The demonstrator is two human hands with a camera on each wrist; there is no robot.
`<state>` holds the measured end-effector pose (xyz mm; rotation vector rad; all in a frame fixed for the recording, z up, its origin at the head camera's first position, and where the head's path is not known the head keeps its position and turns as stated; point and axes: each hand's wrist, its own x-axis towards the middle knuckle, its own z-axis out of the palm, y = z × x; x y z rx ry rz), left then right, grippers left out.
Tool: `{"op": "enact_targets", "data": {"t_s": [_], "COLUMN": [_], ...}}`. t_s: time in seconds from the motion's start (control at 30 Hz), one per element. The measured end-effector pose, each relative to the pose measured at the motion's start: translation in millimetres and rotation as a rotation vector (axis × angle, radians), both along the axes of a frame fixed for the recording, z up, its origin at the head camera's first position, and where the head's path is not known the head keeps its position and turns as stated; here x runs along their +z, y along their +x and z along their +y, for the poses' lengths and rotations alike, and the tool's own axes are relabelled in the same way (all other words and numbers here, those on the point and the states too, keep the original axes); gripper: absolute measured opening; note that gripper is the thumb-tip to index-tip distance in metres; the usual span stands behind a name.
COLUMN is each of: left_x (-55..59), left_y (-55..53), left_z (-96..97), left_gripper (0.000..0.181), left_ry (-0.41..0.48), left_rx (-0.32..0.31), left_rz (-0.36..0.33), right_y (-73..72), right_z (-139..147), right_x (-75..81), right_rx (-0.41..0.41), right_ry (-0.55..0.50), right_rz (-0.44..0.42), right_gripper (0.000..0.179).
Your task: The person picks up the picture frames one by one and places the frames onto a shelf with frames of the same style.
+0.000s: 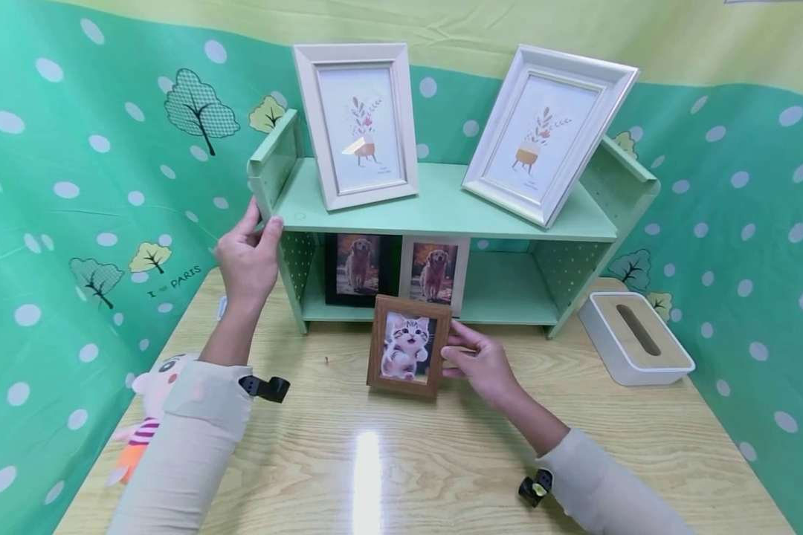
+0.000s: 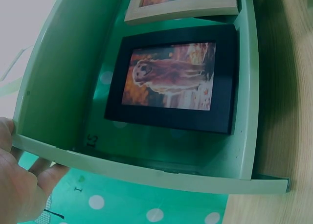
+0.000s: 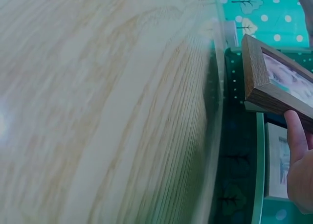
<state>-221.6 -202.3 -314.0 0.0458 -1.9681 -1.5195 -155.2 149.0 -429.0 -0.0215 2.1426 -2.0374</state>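
My right hand (image 1: 478,364) grips the right edge of a brown wooden photo frame (image 1: 378,349) with a kitten picture, held in front of a green two-tier shelf (image 1: 442,208). In the right wrist view, a finger (image 3: 295,136) presses the frame's edge. At the shelf's left side panel, my left hand (image 1: 249,256) holds the edge, thumb in front. On the lower tier stand a black photo frame (image 1: 331,279) and a light one (image 1: 464,275), both with dog pictures; the kitten frame hides part of the light one. Two white frames, left (image 1: 412,134) and right (image 1: 508,126), lean on top.
A white tissue box with a wooden lid (image 1: 605,334) stands right of the shelf. A plush doll (image 1: 154,401) lies at the table's left, partly behind my left sleeve. Green dotted cloth (image 1: 53,297) hangs around the wooden table (image 1: 294,461).
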Motion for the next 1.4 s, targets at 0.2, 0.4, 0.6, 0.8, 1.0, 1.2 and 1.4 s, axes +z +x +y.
{"op": "enact_targets", "data": {"t_s": [0.2, 0.4, 0.6, 0.8, 1.0, 1.2, 1.4], "left_x": [-0.4, 1.3, 0.7, -0.1, -0.8, -1.5, -1.1], "left_y": [0.4, 0.7, -0.5, -0.7, -1.0, -1.0, -0.8], "left_z": [0.4, 0.4, 0.2, -0.4, -0.3, -0.5, -0.8], "left_gripper": [0.044, 0.044, 0.044, 0.044, 0.043, 0.044, 0.044], "left_ry": [-0.004, -0.005, -0.002, 0.004, 0.001, -0.002, -0.005], "left_rx": [-0.006, -0.003, -0.002, -0.01, -0.004, -0.003, -0.003], "left_rz": [-0.002, 0.004, 0.005, -0.003, -0.002, 0.011, 0.008], "right_y": [-1.1, -2.8, -3.6, -4.1, -4.7, -3.9, -4.3], "right_z": [10.5, 20.7, 34.7, 49.0, 60.1, 67.7, 75.9], "right_x": [2.2, 5.6, 9.5, 12.2, 11.4, 13.8, 16.5], "right_rx": [0.0, -0.007, 0.0, -0.006, -0.013, -0.009, -0.024], "right_ry": [0.032, 0.027, 0.027, 0.052, 0.052, 0.085, 0.101], "right_rz": [0.008, 0.046, 0.082, 0.096, 0.12, 0.135, 0.146], "right_gripper": [0.065, 0.065, 0.065, 0.064, 0.065, 0.064, 0.063]}}
